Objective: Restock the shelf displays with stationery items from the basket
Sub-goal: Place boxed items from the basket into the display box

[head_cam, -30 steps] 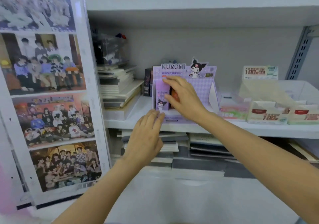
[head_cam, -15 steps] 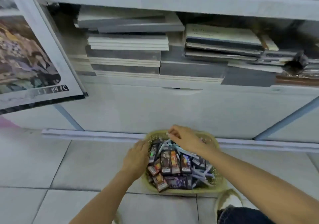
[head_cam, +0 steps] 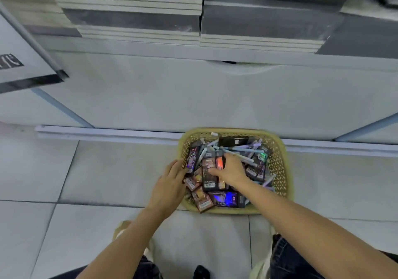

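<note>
Tiled floor (head_cam: 107,171); basket (head_cam: 280,164) of packs (head_cam: 209,177), pens (head_cam: 243,149)

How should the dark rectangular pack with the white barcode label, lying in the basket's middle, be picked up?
Pinch the dark rectangular pack across its two long edges, coming from above: it lies flat on top of the pile in the yellow woven plastic basket, long axis pointing away from the person.

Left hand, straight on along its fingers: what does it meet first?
Left hand likely meets the left wall of the basket, then the purple packet leaning just inside it. Depth unclear from above.
</note>
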### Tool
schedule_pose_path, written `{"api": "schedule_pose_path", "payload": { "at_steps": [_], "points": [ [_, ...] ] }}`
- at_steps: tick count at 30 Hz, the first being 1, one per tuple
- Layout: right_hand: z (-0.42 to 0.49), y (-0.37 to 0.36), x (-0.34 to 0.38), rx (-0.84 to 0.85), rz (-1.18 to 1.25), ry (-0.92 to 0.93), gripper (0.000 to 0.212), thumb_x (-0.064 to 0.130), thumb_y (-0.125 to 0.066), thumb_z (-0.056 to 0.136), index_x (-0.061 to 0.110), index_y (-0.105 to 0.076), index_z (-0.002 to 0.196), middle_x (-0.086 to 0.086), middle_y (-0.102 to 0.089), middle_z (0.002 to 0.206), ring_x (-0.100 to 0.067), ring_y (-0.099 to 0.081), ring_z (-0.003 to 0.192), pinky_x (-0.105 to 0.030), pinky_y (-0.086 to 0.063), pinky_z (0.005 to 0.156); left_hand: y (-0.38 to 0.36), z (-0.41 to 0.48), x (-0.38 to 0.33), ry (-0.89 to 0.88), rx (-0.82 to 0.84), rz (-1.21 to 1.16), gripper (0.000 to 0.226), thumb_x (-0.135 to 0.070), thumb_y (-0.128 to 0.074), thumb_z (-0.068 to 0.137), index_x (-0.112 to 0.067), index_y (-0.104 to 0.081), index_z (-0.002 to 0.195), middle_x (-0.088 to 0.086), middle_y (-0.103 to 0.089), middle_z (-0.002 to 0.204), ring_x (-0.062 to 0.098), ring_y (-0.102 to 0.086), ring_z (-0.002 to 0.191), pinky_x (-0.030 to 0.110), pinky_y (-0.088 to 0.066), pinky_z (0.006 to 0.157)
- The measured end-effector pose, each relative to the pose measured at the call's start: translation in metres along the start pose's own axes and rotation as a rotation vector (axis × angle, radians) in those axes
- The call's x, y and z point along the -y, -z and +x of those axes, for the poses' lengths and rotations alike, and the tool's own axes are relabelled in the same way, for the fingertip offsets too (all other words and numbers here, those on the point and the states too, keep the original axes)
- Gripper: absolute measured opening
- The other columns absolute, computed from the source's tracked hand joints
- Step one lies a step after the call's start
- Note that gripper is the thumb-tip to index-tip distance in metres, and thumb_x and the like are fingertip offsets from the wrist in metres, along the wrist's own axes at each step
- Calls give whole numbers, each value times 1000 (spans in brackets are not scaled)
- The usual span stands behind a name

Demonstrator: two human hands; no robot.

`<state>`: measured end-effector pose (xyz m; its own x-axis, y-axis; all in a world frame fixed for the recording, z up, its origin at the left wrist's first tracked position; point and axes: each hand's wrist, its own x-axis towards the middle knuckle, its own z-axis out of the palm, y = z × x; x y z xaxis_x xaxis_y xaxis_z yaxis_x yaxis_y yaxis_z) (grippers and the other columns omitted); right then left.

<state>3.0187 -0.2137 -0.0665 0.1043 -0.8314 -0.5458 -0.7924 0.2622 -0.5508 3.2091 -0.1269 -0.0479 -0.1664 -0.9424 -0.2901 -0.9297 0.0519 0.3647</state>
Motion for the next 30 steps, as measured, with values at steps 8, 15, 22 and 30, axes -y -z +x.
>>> {"api": "schedule_pose_path", "payload": {
  "at_steps": [8,15,22,30],
  "points": [
    [1,43,-12,41,251,75,21,16,-66,91,6,-66,109,-6,-70,106,-21,-65,99,-34,-52,84,8,12,-8,89,-205,-259,29,-18,-53,98,-9,-61,123,7,-56,126,25,-44,119,30,-36,101],
    [-20,40,27,423,546,253,22,14,-58,96,15,-67,117,-3,-73,108,-20,-69,99,-34,-55,89,31,17,-38,440,86,-1513,36,-35,-51,98,-9,-63,120,14,-69,113,33,-65,103,49,-53,93],
    [-27,12,24,129,97,191,24,34,-60,94,10,-62,97,-3,-71,83,-16,-69,72,-42,-56,77,26,13,-11,584,-128,-1505,23,-22,-52,99,-6,-61,113,10,-74,83,19,-69,65,27,-55,54],
    [-34,-41,27,-3,94,-74,72,50,-64,87,-2,-34,127,-9,-61,106,-32,-60,107,-34,-45,78,7,0,9,645,-88,-1467,20,-21,-52,99,-4,-61,106,9,-70,70,21,-66,59,32,-54,59]
  ]
}}
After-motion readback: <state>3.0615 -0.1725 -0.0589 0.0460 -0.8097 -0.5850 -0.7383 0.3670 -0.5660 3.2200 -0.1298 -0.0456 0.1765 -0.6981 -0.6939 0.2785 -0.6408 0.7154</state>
